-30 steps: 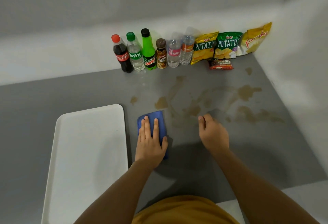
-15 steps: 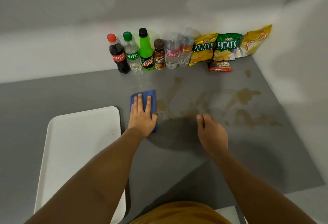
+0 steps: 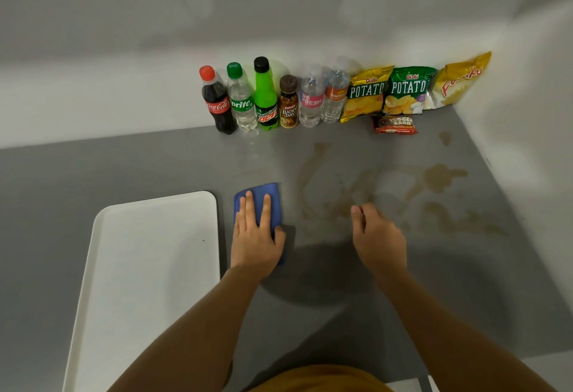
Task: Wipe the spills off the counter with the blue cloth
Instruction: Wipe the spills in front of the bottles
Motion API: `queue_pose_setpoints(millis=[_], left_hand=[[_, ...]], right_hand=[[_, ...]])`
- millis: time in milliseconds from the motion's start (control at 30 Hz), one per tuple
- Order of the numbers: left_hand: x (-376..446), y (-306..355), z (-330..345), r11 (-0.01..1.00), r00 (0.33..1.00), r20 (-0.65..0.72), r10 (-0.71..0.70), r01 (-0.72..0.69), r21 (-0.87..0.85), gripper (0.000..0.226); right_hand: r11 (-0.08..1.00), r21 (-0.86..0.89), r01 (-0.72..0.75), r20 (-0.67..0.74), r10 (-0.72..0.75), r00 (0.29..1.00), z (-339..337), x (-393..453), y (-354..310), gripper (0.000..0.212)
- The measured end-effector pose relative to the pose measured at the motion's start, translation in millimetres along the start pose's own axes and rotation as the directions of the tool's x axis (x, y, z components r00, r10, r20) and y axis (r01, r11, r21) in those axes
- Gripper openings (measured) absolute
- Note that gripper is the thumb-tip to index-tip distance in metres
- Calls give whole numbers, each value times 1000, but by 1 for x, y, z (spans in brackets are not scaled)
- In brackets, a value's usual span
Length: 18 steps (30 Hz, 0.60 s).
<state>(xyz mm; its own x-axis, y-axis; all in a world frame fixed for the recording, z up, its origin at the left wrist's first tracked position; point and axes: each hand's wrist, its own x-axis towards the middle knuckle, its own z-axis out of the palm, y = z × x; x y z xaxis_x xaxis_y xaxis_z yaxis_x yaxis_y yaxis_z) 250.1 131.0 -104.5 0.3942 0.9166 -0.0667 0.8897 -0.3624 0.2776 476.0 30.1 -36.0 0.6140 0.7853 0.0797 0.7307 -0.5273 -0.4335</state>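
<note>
The blue cloth (image 3: pixel 274 199) lies folded flat on the grey counter (image 3: pixel 124 168), just right of the white tray. My left hand (image 3: pixel 255 236) presses down on it with fingers spread flat and the thumb at its right edge. Brown spills (image 3: pixel 440 176) spread over the counter to the right, with thin smears (image 3: pixel 310 174) nearer the cloth and more blotches (image 3: pixel 449 218) toward the right wall. My right hand (image 3: pixel 378 236) rests on the counter among the smears, fingers curled under, holding nothing.
A white tray (image 3: pixel 148 267) sits at the left. Along the back wall stand several bottles (image 3: pixel 266 97), then chip bags (image 3: pixel 409 90) and a small red snack pack (image 3: pixel 395 125). White walls close the back and right sides.
My left hand pushed the cloth away toward the bottles, then drew it back toward me. The two small spots left of the smears are gone. My right hand stayed in place.
</note>
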Motion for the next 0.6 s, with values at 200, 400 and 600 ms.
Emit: queue_pose_setpoints(millis=[200,400,600], left_hand=[[62,-13,-12,990,990,28,-138,138,-6,73],[116,-2,-22,1000,992,128,-15,15,-3,74],[89,22,-14,982,973,137,187,-179,-67,74]], right_hand=[[999,-39,-4,83,7,997,-4,-2,3,32],[998,-69,-11,64,16,998,-8,1,4,36],[999,-27,-35,40,36,999,-8,4,8,35]])
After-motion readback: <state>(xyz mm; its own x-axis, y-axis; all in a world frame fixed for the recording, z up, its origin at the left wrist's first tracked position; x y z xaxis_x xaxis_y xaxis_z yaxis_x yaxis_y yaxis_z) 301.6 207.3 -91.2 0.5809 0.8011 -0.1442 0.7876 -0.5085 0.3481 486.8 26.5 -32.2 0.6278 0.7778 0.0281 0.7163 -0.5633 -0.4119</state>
